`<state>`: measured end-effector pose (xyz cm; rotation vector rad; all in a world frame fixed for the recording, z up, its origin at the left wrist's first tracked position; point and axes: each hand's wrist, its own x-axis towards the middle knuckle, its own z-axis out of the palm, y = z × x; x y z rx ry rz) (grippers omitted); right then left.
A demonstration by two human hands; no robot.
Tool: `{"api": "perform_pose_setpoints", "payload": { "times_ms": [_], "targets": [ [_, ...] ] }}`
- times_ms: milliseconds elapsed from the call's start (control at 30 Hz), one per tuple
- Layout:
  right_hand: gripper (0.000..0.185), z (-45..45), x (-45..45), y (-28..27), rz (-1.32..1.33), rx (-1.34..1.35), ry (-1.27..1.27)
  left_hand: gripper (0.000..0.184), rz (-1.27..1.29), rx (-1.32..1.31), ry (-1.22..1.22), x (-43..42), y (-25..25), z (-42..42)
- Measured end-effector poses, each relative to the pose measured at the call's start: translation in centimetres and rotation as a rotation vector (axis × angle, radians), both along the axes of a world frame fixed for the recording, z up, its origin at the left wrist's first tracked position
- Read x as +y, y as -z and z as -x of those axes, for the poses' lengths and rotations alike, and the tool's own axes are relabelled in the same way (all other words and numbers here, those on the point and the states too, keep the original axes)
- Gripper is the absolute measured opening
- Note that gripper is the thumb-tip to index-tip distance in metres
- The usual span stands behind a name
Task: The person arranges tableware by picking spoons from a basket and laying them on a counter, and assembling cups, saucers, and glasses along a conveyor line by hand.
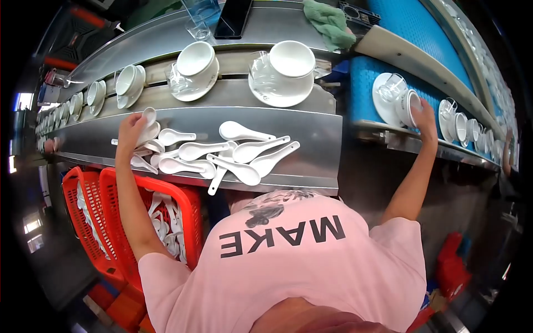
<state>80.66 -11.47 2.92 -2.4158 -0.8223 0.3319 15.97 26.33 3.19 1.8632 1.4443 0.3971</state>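
Note:
My left hand (132, 131) is closed on a white soup spoon (149, 115), just above the left end of a spoon pile. More white soup spoons (202, 150) lie loosely across the steel ledge in front of me. Out to the right, my right hand (424, 119) is closed at the rim of a small white bowl (409, 109). Its fingertips are partly hidden, so I cannot see whether they also hold a spoon. That bowl stands with a clear glass (393, 84) on a white plate (383, 100) on the blue belt (363, 83).
A row of place settings, such as the nearest bowl (292, 59), runs left along the rail. Further settings (461, 125) stand on the right belt. Red baskets (195, 222) with spoons sit below left. A phone (233, 19) and green cloth (327, 23) lie behind.

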Motion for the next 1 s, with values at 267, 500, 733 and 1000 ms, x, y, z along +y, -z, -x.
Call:
{"api": "perform_pose_setpoints", "payload": {
  "times_ms": [267, 500, 733, 1000],
  "targets": [
    [0.050, 2.7, 1.3, 1.1, -0.457, 0.529, 0.184, 0.029, -0.057, -0.201, -0.339, 0.4, -2.7, -1.1],
    [0.047, 5.5, 7.5, 2.3, -0.568, 0.752, 0.036, 0.041, 0.028, -0.455, -0.389, 0.4, -0.8, -3.9],
    [0.047, 10.3, 14.6, 2.3, -0.484, 0.803, -0.149, 0.014, -0.006, -0.130, -0.487, 0.8, 0.5, -2.9],
    [0.048, 13.7, 19.0, 1.7, -0.306, 0.798, -0.311, 0.028, -0.063, -0.226, -0.328, 1.0, 1.0, -4.2]
  ]
}}
